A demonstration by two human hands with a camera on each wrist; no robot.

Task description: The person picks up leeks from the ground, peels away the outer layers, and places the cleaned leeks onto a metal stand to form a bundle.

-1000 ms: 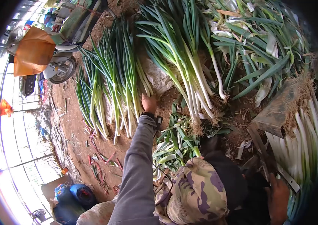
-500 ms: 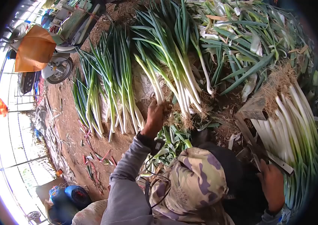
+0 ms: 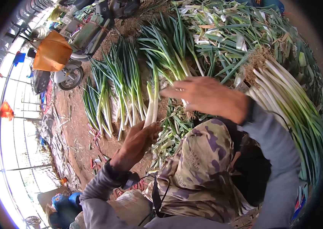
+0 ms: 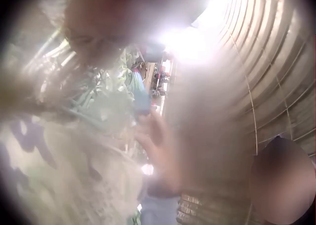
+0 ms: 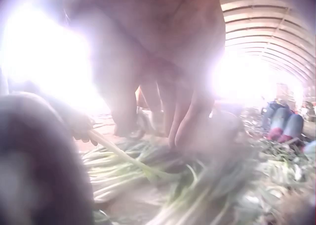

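Observation:
Near the middle of the head view, my left hand (image 3: 136,141) grips the white root ends of a few green onions (image 3: 152,105), whose leaves point away from me. My right hand (image 3: 211,97) hovers to the right with its fingers stretched toward those stalks, holding nothing. It partly hides a pile of green onions (image 3: 169,53) behind it. In the right wrist view, the right hand's fingers (image 5: 185,118) hang down over laid-out onions, and the held stalk (image 5: 118,153) slants from the left hand. The left wrist view is mostly blurred; my right hand shows there too.
More green onions (image 3: 125,84) lie in rows at left. A thick bundle with roots (image 3: 291,95) rests at right. Discarded leaves (image 3: 237,34) heap at the back. A scooter with an orange cover (image 3: 52,51) stands far left. A camouflage head covering (image 3: 195,171) fills the front middle.
My left hand has taken a few onions from between the piles and drawn them toward me. My right hand has moved from the metal strip at right over to the middle.

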